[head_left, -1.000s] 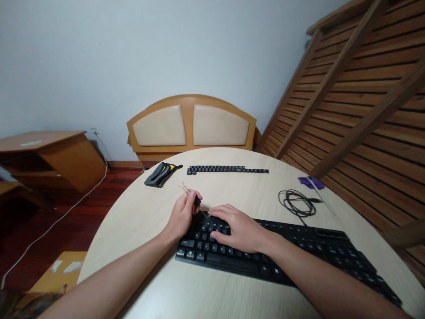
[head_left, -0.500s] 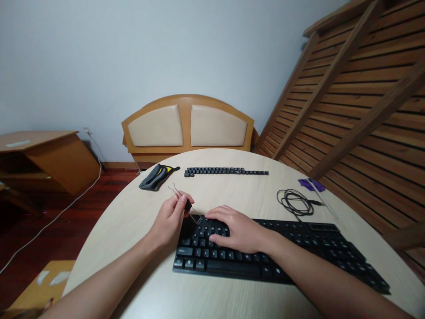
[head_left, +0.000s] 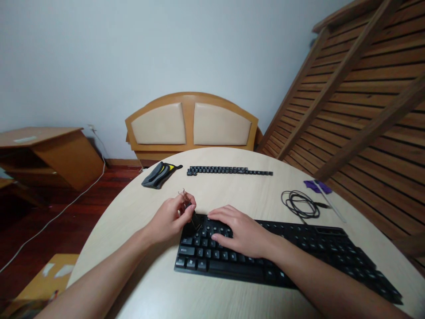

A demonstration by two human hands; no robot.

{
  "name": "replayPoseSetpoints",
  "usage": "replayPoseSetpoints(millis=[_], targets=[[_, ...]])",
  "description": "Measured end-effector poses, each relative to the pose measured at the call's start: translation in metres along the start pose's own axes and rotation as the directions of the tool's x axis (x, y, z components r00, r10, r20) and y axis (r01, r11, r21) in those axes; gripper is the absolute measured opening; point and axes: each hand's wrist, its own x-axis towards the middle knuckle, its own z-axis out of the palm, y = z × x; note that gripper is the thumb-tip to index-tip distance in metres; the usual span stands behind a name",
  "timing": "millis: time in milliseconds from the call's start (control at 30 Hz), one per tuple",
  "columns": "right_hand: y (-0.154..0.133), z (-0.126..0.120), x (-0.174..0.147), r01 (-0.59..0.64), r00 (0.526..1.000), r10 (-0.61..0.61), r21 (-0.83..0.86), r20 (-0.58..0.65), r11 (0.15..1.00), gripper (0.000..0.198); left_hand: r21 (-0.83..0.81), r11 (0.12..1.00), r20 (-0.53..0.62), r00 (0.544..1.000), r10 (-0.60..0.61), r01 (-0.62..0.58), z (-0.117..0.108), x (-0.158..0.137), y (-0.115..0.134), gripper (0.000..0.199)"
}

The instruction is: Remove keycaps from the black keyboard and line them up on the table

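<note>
My left hand (head_left: 174, 217) is closed around a wire keycap puller (head_left: 196, 227). One pair of its wire ends sticks up above my fingers, while the lower wire loops reach down to the upper left part of a black keyboard (head_left: 239, 269). Whether they grip a key there is too small to tell. My right hand (head_left: 241, 230) rests on the keyboard's left half, with thumb and fingers apart and holding nothing. Bare key sockets show near the puller, and lettered keycaps stay in the lower rows.
Loose black keycaps (head_left: 219, 170) stand in rows at the table's back. Left of them lies a grey and yellow pouch (head_left: 158, 176). A coiled cable (head_left: 300, 204), a purple cloth (head_left: 317, 186) and a thin pale stick (head_left: 332, 203) lie to the right on the round table (head_left: 142, 283).
My left hand has turned, and the keycap puller now stands more upright with its lower end on the keyboard. My right hand keeps its place. The view has shifted slightly.
</note>
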Motion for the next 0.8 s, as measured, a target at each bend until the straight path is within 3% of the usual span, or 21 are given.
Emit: replayPoseSetpoints(millis=[267,533,800], targets=[[-0.006,0.003,0.001,0.118,0.993,-0.119,-0.047,-0.017,0.992,0.024,-0.009,1.000,0.029,0.999,0.026,-0.026,0.002,0.001,0.004,0.013],[-0.012,0.007,0.001,0.075,0.997,-0.076,-0.012,-0.024,0.997,0.019,-0.151,0.984,0.123,0.989,-0.080,0.098,-0.001,-0.001,0.006,0.023],[-0.011,0.008,0.000,0.070,0.997,-0.071,-0.046,-0.016,0.997,0.019,-0.158,0.987,0.114,0.993,-0.007,0.025,0.000,-0.002,0.004,0.023]])
